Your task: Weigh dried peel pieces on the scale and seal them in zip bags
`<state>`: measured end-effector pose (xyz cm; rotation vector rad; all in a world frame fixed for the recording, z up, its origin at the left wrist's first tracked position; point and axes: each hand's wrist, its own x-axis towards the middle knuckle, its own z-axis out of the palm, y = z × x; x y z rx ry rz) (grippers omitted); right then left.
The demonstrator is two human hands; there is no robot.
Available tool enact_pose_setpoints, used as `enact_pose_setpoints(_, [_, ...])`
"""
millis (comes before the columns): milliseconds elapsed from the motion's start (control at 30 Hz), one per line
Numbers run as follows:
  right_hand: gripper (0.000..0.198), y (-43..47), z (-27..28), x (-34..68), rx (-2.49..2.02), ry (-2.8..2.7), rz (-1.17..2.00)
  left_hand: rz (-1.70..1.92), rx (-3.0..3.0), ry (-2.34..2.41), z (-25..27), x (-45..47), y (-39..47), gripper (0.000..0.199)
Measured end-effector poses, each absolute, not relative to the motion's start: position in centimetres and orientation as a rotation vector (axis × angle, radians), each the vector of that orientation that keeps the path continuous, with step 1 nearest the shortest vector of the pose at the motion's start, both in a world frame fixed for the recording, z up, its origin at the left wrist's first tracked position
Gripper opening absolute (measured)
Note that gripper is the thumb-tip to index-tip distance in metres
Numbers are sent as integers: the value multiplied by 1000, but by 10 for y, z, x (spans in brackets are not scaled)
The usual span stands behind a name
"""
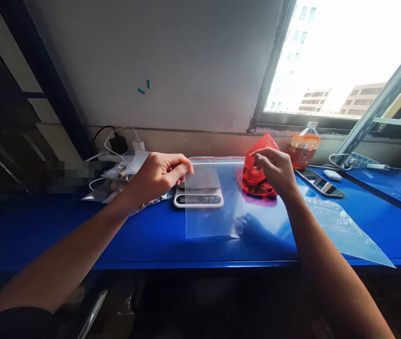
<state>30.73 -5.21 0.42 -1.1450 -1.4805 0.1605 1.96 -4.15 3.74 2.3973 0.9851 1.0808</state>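
My left hand [167, 174] is closed in a pinch on the upper left corner of a clear zip bag [214, 221] with a red line along its top. The bag hangs upright and looks flat. Through it shows a white kitchen scale [200, 200] on the blue table. My right hand [274, 167] is raised just beyond the bag's upper right corner, fingers bent and slightly apart, with nothing visible in them. Behind that hand stands a red plastic bag [257, 176] with dark contents, partly hidden by it.
On the blue table [143, 245], filled clear bags [115, 183] lie at left by chargers and cables. To the right are another clear bag [345, 230], a phone [320, 182], a white earbud case [332, 175] and a drink bottle [305, 147] by the window.
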Motion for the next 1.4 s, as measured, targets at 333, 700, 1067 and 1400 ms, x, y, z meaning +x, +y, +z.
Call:
enact_pose_setpoints(333, [20, -109, 23, 281, -1109, -1466, 142, 904, 2661, 1161, 26, 19, -33, 33])
enact_pose_setpoints(700, [37, -104, -14, 521, -2066, -1319, 242, 657, 2311, 2205, 24, -54, 46, 55])
enact_pose_setpoints(1067, [17, -38, 30, 282, -1053, -1491, -357, 1249, 2644, 1510, 20, -22, 36, 27])
enact_pose_setpoints(1400, [30, -26, -25, 246, -1139, -1360, 174, 1016, 2884, 817, 9, 22, -20, 28])
